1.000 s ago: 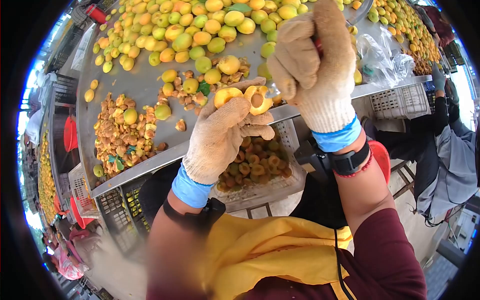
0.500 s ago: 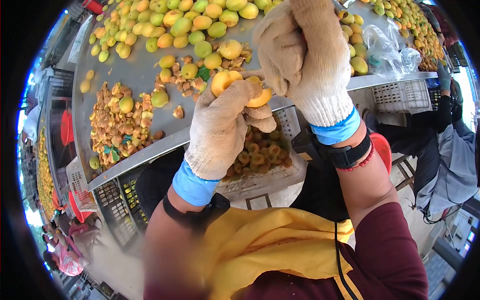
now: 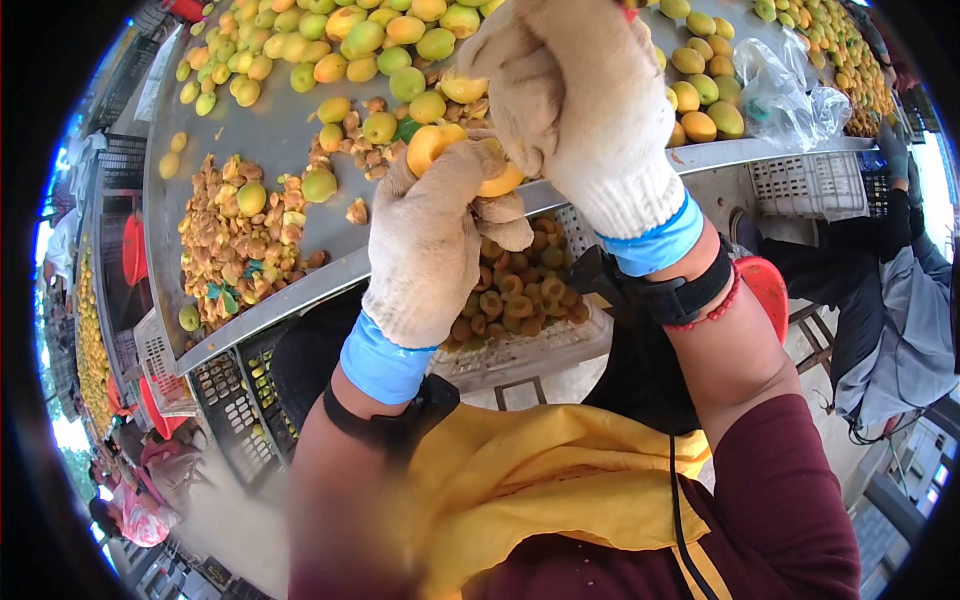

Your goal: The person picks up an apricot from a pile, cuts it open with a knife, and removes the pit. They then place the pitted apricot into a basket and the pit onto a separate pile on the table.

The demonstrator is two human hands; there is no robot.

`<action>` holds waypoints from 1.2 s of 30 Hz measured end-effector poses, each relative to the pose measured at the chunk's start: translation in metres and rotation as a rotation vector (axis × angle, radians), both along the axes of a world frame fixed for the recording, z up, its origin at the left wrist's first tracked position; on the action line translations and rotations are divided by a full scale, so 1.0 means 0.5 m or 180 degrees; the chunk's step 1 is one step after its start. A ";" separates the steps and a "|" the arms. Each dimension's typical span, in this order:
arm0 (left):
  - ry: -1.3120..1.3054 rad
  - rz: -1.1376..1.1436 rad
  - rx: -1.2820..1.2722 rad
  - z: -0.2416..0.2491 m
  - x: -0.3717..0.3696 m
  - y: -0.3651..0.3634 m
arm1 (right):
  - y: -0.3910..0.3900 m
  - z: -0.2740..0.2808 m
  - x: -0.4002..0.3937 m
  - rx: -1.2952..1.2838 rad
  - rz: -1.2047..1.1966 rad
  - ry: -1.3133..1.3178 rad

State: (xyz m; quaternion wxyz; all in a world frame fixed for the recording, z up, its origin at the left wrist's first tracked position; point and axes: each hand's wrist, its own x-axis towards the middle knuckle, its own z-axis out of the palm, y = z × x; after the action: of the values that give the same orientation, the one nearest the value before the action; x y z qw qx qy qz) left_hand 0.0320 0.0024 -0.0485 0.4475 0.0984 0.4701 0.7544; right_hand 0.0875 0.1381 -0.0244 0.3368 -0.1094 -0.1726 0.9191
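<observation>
A split-open apricot (image 3: 425, 148) with orange flesh is pinched in my gloved left hand (image 3: 425, 230), just over the table's front edge. My gloved right hand (image 3: 575, 110) is closed close beside it, its fingers curled near the fruit. A small red bit shows at the top of that fist, but what the hand grips is hidden. Under both hands, a white crate (image 3: 520, 370) holds apricot halves (image 3: 515, 290). Whole green and orange apricots (image 3: 365, 38) are heaped on the metal table (image 3: 285, 125).
A pile of brown pits and scraps (image 3: 235, 235) lies on the table at left. At right are a clear plastic bag (image 3: 780, 90) and more apricots (image 3: 705, 90). Black crates (image 3: 235, 400) stand below the left edge. Another person's legs (image 3: 830, 270) show at right.
Both hands have shifted slightly left, the right hand more so and nearer the apricot. The apricot stays in my left hand.
</observation>
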 end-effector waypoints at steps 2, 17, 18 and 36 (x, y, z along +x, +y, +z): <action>-0.0428 0.0006 0.0110 0.006 0.001 0.000 | 0.041 -0.043 -0.005 0.0311 0.0683 0.0963; -0.0047 -0.0264 0.0399 0.021 0.003 0.009 | 0.033 0.018 0.017 0.0824 0.0037 0.0268; -0.0003 -0.0214 0.0344 0.029 0.005 0.009 | 0.034 0.021 0.018 0.0997 0.0066 0.0277; -0.0291 -0.0605 0.0222 0.021 -0.012 0.004 | 0.057 0.022 0.059 0.1982 0.0610 -0.0164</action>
State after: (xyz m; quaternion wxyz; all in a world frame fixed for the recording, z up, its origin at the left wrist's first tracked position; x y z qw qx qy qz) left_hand 0.0258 0.0042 -0.0383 0.5343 0.1235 0.4111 0.7282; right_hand 0.1169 0.1666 -0.0135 0.2616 -0.0076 -0.4633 0.8467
